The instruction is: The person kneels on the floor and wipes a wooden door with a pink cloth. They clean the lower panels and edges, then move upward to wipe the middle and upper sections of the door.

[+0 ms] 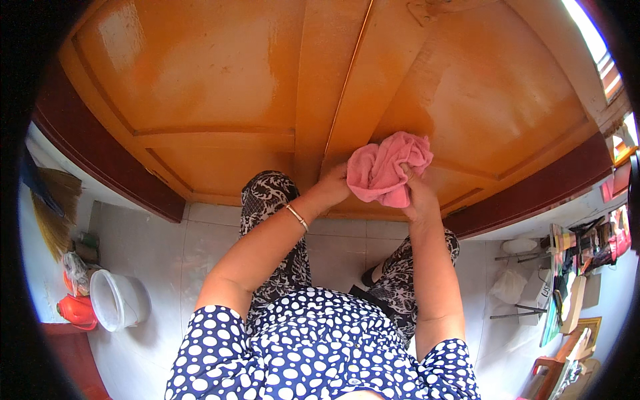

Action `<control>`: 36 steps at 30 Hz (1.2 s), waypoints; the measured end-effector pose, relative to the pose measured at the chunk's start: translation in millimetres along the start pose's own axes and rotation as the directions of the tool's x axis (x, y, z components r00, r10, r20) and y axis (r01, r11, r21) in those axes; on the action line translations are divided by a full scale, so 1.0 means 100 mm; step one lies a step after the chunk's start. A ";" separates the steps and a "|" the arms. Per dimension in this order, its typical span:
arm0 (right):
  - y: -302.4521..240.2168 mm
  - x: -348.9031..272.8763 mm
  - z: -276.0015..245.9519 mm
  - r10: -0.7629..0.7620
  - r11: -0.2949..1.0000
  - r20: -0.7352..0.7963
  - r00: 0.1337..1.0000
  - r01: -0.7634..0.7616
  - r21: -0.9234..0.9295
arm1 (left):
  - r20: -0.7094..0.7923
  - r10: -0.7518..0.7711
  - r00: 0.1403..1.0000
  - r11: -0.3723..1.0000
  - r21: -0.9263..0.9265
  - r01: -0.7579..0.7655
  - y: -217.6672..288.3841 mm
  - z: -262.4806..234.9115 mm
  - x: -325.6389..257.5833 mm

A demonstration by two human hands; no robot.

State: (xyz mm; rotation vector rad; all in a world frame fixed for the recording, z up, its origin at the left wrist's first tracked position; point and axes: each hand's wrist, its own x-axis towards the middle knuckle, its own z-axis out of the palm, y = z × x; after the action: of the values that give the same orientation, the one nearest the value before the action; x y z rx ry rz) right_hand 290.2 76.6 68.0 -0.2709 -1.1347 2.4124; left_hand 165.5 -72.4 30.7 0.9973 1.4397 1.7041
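Note:
A crumpled pink cloth [381,168] is bunched up between my two hands, in front of a glossy orange-brown wooden double door [213,73]. My left hand [335,185] grips the cloth's left side, its fingertips hidden behind the folds. On the other side, my right hand [420,197] pinches the lower right part, with the thumb lying over the fabric. The cloth hangs near the seam between the door panels; whether it touches the wood I cannot tell.
A white bucket [115,300] stands on the tiled floor [163,267] at the left, beside a red watering can [77,311]. A straw broom [55,210] leans above them. At the right, a small rack [530,310], bags and boxes line the wall.

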 end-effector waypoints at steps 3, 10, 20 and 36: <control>0.06 -0.01 -0.06 -0.014 0.998 0.038 0.999 0.016 -0.058 | 0.007 0.170 0.985 0.974 0.148 -0.169 0.05 0.00 -0.02; 0.12 -0.07 -0.20 0.042 0.953 0.228 0.973 0.030 -0.303 | 0.110 0.415 0.903 0.848 0.314 -0.428 0.27 0.20 -0.11; 0.34 -0.31 0.35 -0.058 0.998 0.000 0.998 0.058 0.036 | 0.113 0.596 0.795 0.598 0.599 -0.533 0.38 0.27 -0.15; 0.69 0.28 0.11 0.084 0.996 0.150 0.985 -0.088 0.017 | -0.146 0.458 0.877 0.604 0.775 -0.186 0.36 0.13 -0.12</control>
State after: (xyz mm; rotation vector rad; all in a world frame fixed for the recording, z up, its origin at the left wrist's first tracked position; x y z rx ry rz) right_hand 239.5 44.5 22.7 -0.1363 -1.1794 2.5568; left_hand 181.6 -82.9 66.0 1.5361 2.4294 1.5720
